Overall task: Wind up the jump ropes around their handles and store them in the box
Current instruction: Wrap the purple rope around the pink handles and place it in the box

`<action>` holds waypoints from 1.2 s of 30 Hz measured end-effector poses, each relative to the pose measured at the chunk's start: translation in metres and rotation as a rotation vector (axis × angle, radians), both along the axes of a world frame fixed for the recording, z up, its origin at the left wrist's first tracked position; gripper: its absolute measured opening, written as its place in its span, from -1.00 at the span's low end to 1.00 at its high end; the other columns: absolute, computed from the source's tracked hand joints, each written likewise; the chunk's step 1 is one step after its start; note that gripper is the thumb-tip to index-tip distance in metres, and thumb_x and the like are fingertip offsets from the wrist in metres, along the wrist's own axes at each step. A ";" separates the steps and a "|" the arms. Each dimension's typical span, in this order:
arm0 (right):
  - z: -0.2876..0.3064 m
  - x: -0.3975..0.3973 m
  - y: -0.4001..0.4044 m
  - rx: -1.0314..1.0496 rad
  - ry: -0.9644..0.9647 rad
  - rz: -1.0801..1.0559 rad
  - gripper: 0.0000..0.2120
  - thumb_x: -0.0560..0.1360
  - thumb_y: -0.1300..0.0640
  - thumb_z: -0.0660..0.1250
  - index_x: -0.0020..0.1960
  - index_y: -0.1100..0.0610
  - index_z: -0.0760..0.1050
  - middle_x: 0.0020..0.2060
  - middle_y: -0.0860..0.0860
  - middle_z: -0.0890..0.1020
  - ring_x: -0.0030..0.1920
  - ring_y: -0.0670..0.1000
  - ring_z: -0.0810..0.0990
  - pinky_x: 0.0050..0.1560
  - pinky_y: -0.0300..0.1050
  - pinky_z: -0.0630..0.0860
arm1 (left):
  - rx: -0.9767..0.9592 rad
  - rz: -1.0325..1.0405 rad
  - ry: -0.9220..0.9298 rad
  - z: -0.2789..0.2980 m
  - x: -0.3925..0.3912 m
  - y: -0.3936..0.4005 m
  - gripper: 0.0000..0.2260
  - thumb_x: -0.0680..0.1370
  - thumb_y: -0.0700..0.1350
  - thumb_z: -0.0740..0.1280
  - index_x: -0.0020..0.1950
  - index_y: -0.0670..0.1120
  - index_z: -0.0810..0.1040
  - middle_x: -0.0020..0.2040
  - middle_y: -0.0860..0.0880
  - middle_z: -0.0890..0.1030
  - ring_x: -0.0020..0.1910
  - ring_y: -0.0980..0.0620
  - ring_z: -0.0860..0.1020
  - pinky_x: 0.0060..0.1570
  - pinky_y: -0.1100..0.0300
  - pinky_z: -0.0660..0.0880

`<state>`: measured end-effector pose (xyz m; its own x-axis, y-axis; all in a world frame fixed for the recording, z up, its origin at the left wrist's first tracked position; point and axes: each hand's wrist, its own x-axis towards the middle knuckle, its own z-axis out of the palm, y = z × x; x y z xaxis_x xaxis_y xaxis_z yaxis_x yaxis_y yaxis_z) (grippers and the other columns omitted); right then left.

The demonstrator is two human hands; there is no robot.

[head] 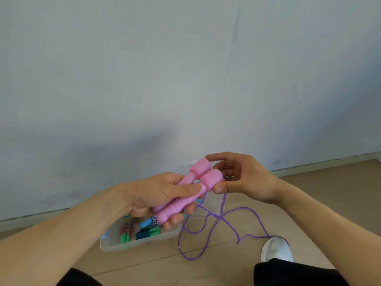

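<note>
- Handles (186, 193) of pink plastic, two of them, lie side by side in the left hand (156, 195), its fingers (179, 218) curled under them and the thumb pressed across the top.
- Right hand (239, 176) meets the handles' thick ends: its thumb touches the nearer cap, and its curled fingers (218, 156) arch over and behind the farther cap.
- Purple rope (208, 226) hangs from beneath the handles and lies in loose, crossing loops on the wooden floor (321, 203), one strand reaching a white shoe (276, 249); none of it is wound on the handles.
- Clear plastic box (136, 242) stands on the floor below the hands, near the wall (165, 69), just left of the rope loops.
- Inside the box lie other ropes with green handles (124, 238) and blue handles (145, 222); how they are wound is too small to tell.
- Dark trouser legs (296, 273) fill the bottom edge.
</note>
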<state>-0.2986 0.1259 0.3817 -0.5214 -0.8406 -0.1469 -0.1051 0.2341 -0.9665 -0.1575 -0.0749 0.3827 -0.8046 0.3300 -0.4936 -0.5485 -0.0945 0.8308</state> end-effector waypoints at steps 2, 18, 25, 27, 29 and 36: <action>-0.001 -0.002 0.000 -0.006 -0.016 -0.009 -0.33 0.29 0.33 0.59 0.32 0.01 0.49 -0.07 0.07 0.64 -0.05 0.04 0.59 0.11 0.00 0.57 | 0.021 0.014 0.011 0.000 -0.001 -0.001 -0.67 0.59 0.01 0.34 0.15 -0.24 0.46 -0.24 -0.17 0.56 -0.53 0.02 0.50 -0.55 0.23 0.49; 0.011 -0.020 0.010 0.311 0.237 -0.179 -0.69 0.45 0.00 0.49 -0.21 0.19 0.46 -0.47 0.07 0.40 -0.51 0.07 0.47 -0.34 -0.14 0.52 | 0.158 0.336 0.194 0.017 -0.011 -0.016 -0.76 0.57 -0.05 0.27 0.15 -0.17 0.45 -0.32 -0.04 0.45 -0.56 0.09 0.36 -0.61 0.28 0.36; -0.027 -0.079 0.065 0.854 0.272 -0.286 -0.78 0.53 0.01 0.40 -0.16 0.15 0.50 -0.46 -0.02 0.66 -0.40 -0.03 0.64 -0.19 -0.14 0.48 | 0.053 0.696 0.271 0.015 -0.020 -0.023 -0.80 0.59 -0.02 0.26 0.09 -0.13 0.48 -0.32 0.00 0.46 -0.53 0.11 0.36 -0.58 0.26 0.35; -0.035 -0.092 0.080 0.978 0.295 -0.341 -0.77 0.52 -0.01 0.40 -0.19 0.15 0.58 -0.36 0.01 0.70 -0.25 0.03 0.66 -0.14 -0.13 0.49 | 0.032 0.769 0.275 0.011 -0.023 -0.023 -0.82 0.62 -0.03 0.25 0.09 -0.13 0.49 -0.32 0.00 0.48 -0.53 0.10 0.38 -0.57 0.27 0.37; -0.043 -0.099 0.093 1.120 0.357 -0.351 -0.75 0.50 -0.04 0.40 -0.17 0.15 0.65 -0.20 0.05 0.71 -0.12 0.06 0.65 -0.02 -0.13 0.50 | 0.009 0.844 0.275 0.008 -0.026 -0.023 -0.82 0.63 -0.04 0.25 0.10 -0.14 0.47 -0.33 0.00 0.49 -0.53 0.10 0.40 -0.56 0.27 0.39; -0.070 -0.115 0.127 1.055 0.443 -0.726 -0.66 0.46 -0.07 0.42 -0.06 0.24 0.58 -0.22 0.13 0.56 -0.17 0.15 0.51 -0.11 -0.08 0.47 | -0.217 0.685 0.032 -0.022 -0.026 -0.021 -0.84 0.64 -0.09 0.27 0.11 -0.18 0.44 -0.29 -0.09 0.50 -0.52 0.04 0.44 -0.57 0.20 0.43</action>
<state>-0.4137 0.2533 0.3114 -0.9667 0.0506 -0.2510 0.1056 0.9718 -0.2108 -0.1832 -0.0963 0.3610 -0.8108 -0.3570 -0.4638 -0.4005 -0.2393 0.8845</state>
